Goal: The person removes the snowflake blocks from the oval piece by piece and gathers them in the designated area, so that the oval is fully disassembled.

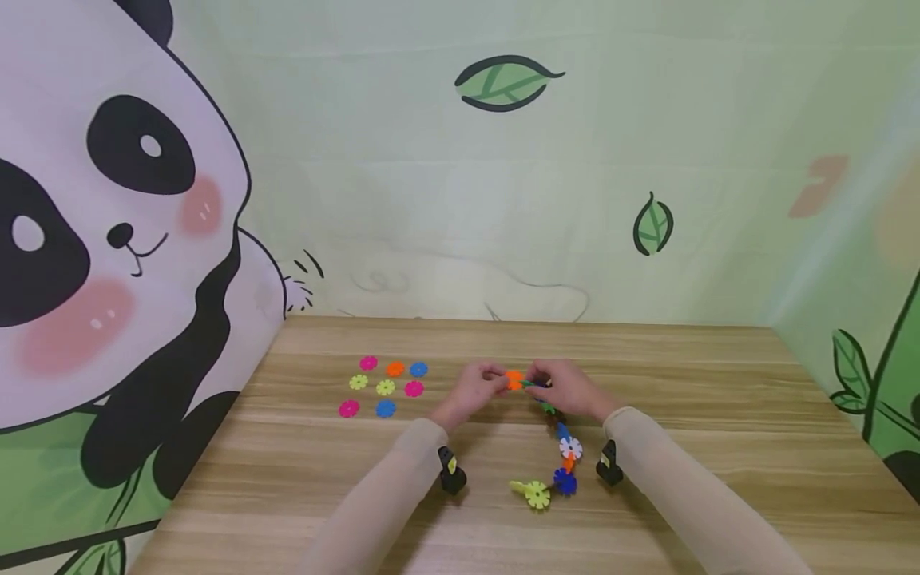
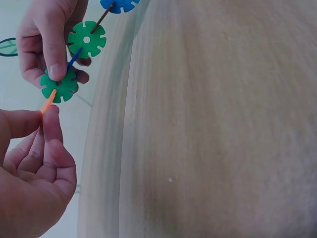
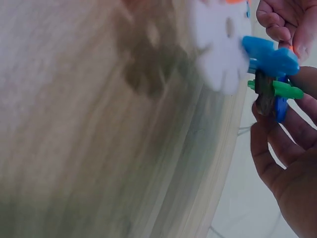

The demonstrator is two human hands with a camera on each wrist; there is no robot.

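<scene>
Chain (image 1: 564, 432) runs lengthwise toward me, yellow tail (image 1: 537, 495) hooking left; left hand (image 1: 472, 389) pinches orange disc (image 1: 514, 379), right hand (image 1: 568, 387) green disc (image 2: 67, 90); forearms (image 1: 388, 495) converge.

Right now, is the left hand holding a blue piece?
No, the left hand pinches an orange piece between its thumb and fingers.

Seemingly a playroom: cartoon panda (image 1: 147, 212) and leaves (image 1: 503, 84) on the backdrop (image 1: 359, 160), wood-grain table (image 1: 251, 487).

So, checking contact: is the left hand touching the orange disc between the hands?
Touching: the left wrist view shows the left hand pinching the orange disc.
</scene>
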